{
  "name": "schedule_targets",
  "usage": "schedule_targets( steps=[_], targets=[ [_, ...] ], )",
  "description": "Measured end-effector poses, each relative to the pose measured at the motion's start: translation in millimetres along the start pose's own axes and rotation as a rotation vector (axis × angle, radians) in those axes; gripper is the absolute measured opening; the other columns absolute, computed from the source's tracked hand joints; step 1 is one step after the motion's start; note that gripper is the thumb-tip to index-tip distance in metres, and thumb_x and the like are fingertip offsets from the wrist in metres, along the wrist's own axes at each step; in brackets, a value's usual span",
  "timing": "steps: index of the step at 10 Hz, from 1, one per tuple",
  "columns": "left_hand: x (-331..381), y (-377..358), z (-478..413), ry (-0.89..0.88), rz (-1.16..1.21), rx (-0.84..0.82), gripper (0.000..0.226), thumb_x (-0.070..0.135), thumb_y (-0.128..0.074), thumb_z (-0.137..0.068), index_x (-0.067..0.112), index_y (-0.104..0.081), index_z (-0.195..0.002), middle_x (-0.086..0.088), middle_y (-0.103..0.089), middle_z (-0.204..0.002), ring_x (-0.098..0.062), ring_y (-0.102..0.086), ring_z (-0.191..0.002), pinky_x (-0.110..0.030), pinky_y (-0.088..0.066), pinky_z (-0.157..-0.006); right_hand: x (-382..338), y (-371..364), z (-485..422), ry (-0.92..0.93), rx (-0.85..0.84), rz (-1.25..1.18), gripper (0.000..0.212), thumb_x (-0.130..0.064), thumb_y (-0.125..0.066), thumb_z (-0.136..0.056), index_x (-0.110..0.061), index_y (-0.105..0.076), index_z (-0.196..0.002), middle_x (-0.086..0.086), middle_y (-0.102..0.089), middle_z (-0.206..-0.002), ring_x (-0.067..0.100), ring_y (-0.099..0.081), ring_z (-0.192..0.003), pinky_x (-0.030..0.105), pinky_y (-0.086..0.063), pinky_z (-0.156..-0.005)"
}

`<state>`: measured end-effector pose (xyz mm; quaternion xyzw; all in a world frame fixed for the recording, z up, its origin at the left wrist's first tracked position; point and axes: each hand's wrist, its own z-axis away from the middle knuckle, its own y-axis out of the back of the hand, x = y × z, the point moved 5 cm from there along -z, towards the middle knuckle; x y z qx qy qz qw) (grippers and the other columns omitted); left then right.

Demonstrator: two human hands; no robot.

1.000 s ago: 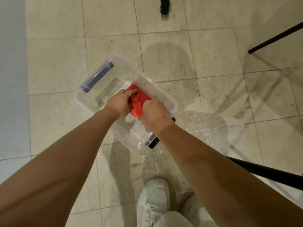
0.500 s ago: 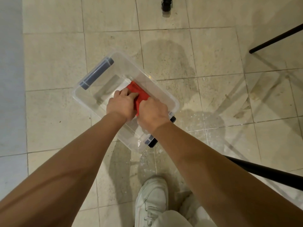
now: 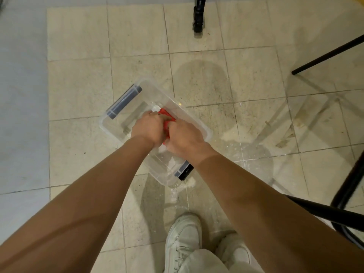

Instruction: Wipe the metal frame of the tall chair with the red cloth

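red cloth (image 3: 167, 119) over the middle of the clear tub (image 3: 102, 126) | left hand (image 3: 149, 129) and right hand (image 3: 185, 137) both clamped round it, way more bunched than a second ago | looks like I'm wringing it out | chair frame (image 3: 323, 212) not wiped yet

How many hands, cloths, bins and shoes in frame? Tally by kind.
hands: 2 (left hand, right hand, both gripping the cloth)
red cloth: 1
clear bin: 1
white shoes: 2
total: 6
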<state>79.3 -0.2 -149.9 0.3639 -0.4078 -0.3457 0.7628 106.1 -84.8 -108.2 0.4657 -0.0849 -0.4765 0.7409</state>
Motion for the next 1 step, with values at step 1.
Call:
schedule_targets(
  steps=[1],
  targets=[
    [10.5, 26.3, 7.8, 0.049, -0.008, 0.041, 0.036, 0.020, -0.056, -0.088, 0.025, -0.060, -0.123, -0.010, -0.063, -0.108, -0.028, -0.055, -0.104, -0.042, -0.050, -0.087, 1.1, 24.2, 10.7, -0.019, 0.015, -0.022, 0.026, -0.021, -0.053, -0.091, -0.012, -0.059, -0.115, 0.005, -0.057, -0.116, 0.021, -0.055, -0.089, 0.031, -0.040, -0.068]
  ],
)
